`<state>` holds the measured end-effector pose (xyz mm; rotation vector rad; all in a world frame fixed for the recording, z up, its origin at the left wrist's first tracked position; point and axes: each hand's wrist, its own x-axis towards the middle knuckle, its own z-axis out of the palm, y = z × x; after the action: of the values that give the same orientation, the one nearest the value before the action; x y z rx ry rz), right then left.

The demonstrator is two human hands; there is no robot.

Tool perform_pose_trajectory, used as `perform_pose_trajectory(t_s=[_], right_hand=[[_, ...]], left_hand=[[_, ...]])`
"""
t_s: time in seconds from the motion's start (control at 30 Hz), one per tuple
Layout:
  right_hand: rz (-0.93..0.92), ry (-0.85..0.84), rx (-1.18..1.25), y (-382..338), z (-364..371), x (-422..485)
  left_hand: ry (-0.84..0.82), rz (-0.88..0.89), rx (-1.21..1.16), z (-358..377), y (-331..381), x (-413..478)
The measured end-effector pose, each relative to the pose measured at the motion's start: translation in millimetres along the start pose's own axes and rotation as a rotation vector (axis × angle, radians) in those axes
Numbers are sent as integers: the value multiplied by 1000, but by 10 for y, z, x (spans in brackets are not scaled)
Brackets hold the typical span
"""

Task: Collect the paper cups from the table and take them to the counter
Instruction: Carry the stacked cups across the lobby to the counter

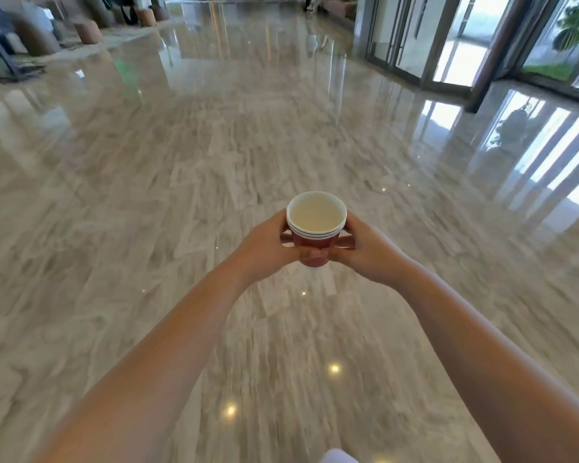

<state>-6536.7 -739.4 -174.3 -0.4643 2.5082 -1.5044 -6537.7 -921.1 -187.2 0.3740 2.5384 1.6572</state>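
Observation:
A stack of red paper cups (316,225) with white rims, nested one inside another, is held out in front of me over the floor. The inside of the top cup looks pale and I cannot tell if it holds liquid. My left hand (264,248) wraps the stack from the left and my right hand (365,250) from the right, with the fingers meeting under the base. No table or counter shows.
A glossy marble floor (214,145) stretches ahead. Glass doors with dark frames (458,51) line the right side. Round brown stools (87,31) and dark furniture stand at the far left. A white shoe tip (338,456) shows at the bottom edge.

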Motion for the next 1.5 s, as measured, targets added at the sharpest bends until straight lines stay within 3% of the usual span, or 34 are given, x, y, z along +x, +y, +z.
perform_pose_trajectory(t_s=[0.33, 0.8, 1.07, 1.5], right_hand=[[-2, -9, -13, 753, -739, 3034], [-35, -48, -15, 1089, -1491, 7399], [-21, 18, -10, 1221, -1934, 9996], [-27, 15, -26, 1867, -3045, 13911]], left_hand=[[-12, -26, 11, -680, -815, 3024], [25, -29, -19, -2272, -1711, 6974], [-20, 1, 18, -3346, -2146, 9463], [-5, -7, -13, -4332, -2937, 13385]])
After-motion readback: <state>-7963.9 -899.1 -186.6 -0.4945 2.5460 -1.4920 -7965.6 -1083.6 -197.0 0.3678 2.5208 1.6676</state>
